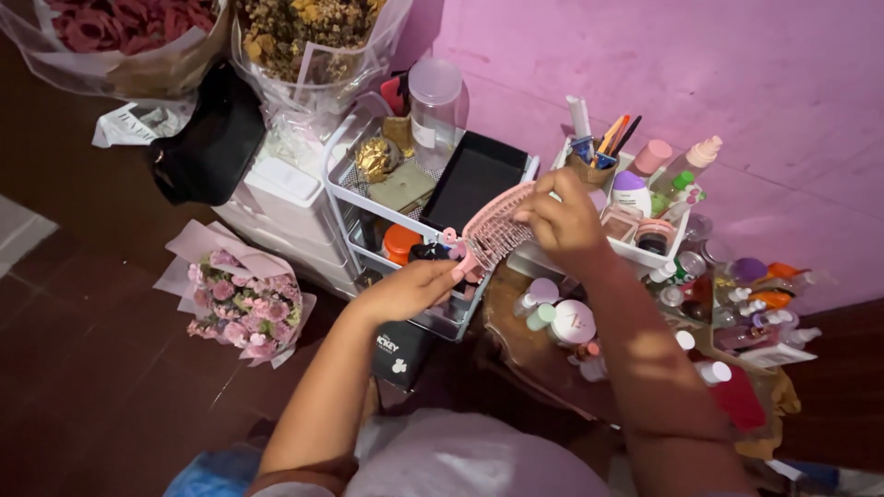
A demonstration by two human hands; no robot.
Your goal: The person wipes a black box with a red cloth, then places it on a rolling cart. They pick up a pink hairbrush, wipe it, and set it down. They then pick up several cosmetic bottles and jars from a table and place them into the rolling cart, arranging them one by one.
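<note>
L hand (414,287) pinched shut on handle end of pink hairbrush (493,230); R hand (564,221) fingers curled closed over bristles at top. Brush held above white cart (343,198).

Bottles (737,294) crowd right of the cart (343,184); bouquet (241,299) sits left of it; dark floor (83,368) beyond lies open.

Red bouquet (120,28) cut off above

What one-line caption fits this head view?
Left hand grips a pink hairbrush by its handle while the right hand picks at its bristles, above a white cart.
</note>
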